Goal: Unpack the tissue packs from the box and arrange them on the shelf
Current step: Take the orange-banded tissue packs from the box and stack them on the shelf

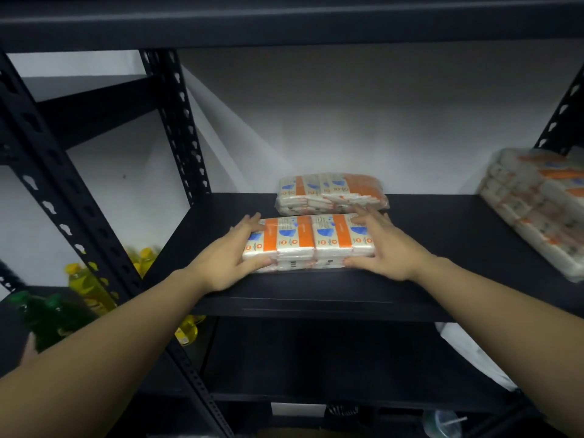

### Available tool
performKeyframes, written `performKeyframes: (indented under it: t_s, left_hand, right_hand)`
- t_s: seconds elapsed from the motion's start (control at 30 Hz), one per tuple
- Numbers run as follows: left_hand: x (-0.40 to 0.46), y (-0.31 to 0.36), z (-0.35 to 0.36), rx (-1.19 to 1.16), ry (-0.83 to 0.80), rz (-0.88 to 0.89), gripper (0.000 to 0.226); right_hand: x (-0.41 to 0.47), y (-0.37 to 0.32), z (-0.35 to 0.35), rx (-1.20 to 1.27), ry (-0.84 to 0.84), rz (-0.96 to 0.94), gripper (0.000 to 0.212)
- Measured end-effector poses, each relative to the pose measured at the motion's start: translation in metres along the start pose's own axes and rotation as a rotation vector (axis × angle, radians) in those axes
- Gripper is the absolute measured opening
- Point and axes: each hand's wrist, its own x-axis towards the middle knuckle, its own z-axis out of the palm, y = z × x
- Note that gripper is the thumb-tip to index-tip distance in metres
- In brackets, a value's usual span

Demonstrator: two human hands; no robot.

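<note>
Both hands clasp front tissue pack (308, 240) at frame centre: left hand (235, 251) curled round its left end, right hand (384, 246) round its right end, thumbs at near edge. Pack lies flat on shelf (458, 235), just in front of second pack (331, 192); larger bundle (534, 210) at right edge. Step, by judgement: placing and squaring pack. Next: nudge into line with back pack, let go, return for more; box not visible.
</note>
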Motion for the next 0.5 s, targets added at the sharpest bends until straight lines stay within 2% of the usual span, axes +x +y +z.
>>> performKeyframes:
  t_s: [0.17,0.23,0.3,0.4,0.5]
  left_hand:
    - [-0.012,-0.010,0.014,-0.035,0.102,-0.073,0.076]
    - [-0.012,-0.007,0.013,-0.045,0.078,-0.086,0.077]
    - [-0.013,-0.005,0.013,-0.032,0.057,-0.089,0.080]
    - [-0.016,-0.006,0.009,0.005,0.100,-0.103,0.081]
    - [-0.020,-0.013,0.000,0.023,0.094,-0.078,0.081]
  right_hand:
    - [-0.013,0.000,0.014,0.111,0.161,0.044,0.091]
    - [-0.018,-0.003,0.019,0.164,0.192,0.053,0.092]
    - [-0.022,-0.006,0.021,0.218,0.208,0.056,0.093]
    - [-0.026,-0.003,0.018,0.168,0.222,0.113,0.091]
    - [-0.030,0.006,0.008,0.146,0.152,0.145,0.091]
